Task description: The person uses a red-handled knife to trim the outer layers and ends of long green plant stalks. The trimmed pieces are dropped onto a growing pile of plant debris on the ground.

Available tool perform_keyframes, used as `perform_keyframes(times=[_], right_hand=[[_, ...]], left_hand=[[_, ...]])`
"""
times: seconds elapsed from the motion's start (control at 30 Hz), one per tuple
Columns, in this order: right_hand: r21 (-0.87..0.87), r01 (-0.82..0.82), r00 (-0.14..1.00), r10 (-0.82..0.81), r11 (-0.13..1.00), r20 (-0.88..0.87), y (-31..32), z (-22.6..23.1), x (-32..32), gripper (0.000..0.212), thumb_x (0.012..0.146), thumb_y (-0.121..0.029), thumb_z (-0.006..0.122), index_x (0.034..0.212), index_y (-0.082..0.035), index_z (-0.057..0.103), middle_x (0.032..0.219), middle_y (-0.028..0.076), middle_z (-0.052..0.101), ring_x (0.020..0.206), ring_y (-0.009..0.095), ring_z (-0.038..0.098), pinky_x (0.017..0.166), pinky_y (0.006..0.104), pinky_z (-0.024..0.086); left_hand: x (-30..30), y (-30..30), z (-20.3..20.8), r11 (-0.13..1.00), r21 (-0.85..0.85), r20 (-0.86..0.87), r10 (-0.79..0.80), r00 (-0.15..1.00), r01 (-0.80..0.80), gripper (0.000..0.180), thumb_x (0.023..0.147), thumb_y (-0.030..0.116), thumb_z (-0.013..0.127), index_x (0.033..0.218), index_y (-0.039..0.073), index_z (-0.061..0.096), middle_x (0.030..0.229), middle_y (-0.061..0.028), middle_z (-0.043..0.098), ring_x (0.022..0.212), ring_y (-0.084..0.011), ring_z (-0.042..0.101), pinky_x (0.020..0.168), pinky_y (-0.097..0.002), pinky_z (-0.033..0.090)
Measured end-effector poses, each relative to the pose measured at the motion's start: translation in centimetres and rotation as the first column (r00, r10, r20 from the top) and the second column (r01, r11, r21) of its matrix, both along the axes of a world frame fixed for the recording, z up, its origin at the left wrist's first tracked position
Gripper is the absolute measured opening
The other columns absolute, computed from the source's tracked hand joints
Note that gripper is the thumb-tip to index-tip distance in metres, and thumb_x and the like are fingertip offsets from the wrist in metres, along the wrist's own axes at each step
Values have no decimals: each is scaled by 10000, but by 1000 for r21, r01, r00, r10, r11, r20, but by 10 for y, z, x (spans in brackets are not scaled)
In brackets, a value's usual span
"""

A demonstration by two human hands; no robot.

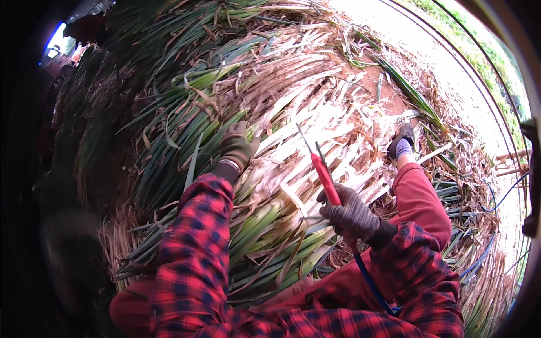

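Observation:
A broad layer of leeks (298, 101) lies before me, with green leaves to the left and pale stems to the right. My left hand (238, 147), in a dark glove, presses into them where leaves meet stems. Its fingers are curled over some leeks, and the fingertips are partly hidden. In my right hand (350, 213), also gloved, is an air blow gun (325, 177) with a red body and a thin nozzle. The nozzle points up and left over the pale stems, apart from my left hand. From below the right hand runs a dark blue hose (369, 281).
Dry husks (451, 96) and brown peelings litter the ground at right. A few long green leaves (408, 90) lie across them, near my outstretched foot (401, 139). Blue tubing (489, 248) loops along the right side. More leeks (191, 28) are heaped at the far left.

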State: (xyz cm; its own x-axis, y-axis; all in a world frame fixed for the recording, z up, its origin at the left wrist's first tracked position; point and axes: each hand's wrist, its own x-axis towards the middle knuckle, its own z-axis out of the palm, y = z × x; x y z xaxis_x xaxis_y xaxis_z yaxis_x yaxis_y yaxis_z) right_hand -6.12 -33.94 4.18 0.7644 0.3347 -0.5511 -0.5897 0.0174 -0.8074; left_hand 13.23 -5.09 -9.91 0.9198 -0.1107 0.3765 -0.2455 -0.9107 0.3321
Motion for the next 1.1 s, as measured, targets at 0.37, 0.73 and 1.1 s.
perform_keyframes(times=[0.37,0.73,1.1], right_hand=[[-12,-18,1000,18,1000,6,-1,9,4,346,804,-220,711,1063,-68,538,666,-23,524,485,64,504,432,216,414],[-22,68,996,-67,997,57,-4,0,4,302,766,-141,672,1014,-34,536,656,-2,520,469,98,499,411,254,407],[-63,264,964,-265,962,0,-16,-40,-10,238,759,-122,651,923,-7,522,590,72,508,376,167,473,314,310,378]], left_hand=[[49,-24,19,972,218,-741,110,663,83,682,658,313,800,1274,140,564,1317,-145,544,1169,-322,551,1001,-398,440],[22,24,147,967,-71,-452,-250,856,246,397,749,254,740,1035,4,622,894,-148,668,797,-238,628,717,-330,492],[-107,31,135,925,-309,-605,-370,705,221,554,788,551,660,880,5,657,816,-155,644,723,-278,605,669,-385,468]])
